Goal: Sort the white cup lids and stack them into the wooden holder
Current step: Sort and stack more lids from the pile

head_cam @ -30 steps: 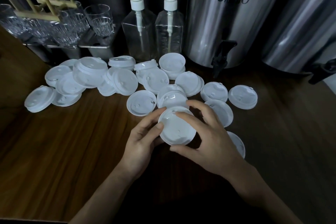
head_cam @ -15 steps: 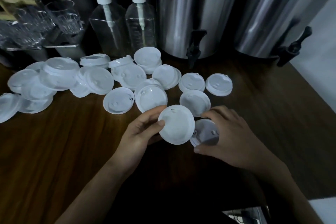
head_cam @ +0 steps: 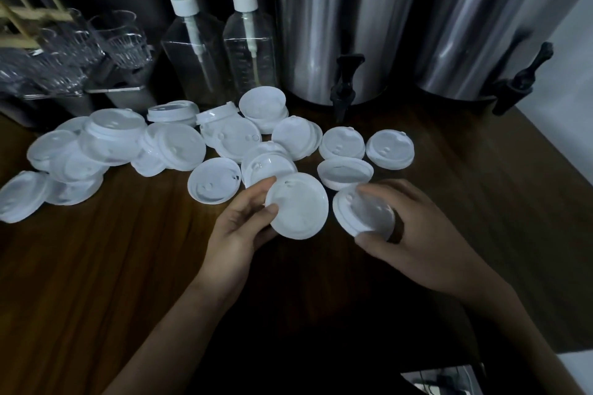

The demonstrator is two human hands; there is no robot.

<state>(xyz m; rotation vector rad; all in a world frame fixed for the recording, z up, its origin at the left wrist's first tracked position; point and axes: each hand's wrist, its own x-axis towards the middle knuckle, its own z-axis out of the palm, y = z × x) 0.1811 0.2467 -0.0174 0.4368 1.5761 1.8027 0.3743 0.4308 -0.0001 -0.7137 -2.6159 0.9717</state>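
Your left hand (head_cam: pixel 237 234) pinches one white lid (head_cam: pixel 296 206) by its rim, your right hand (head_cam: pixel 417 234) curls round a second lid (head_cam: pixel 362 215) just beside it — close, I'd judge, for nesting. The wooden holder (head_cam: pixel 29 14) stands far left by the glasses (head_cam: pixel 128 42) — cut off by the frame, its base hidden.

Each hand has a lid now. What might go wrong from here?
The left hand pinches its round white plastic lid only at the rim, so it may slip. The right hand grips a second white lid, leaving no free hand to catch it. Reaching the wooden holder at far left could knock the clear glasses beside it.
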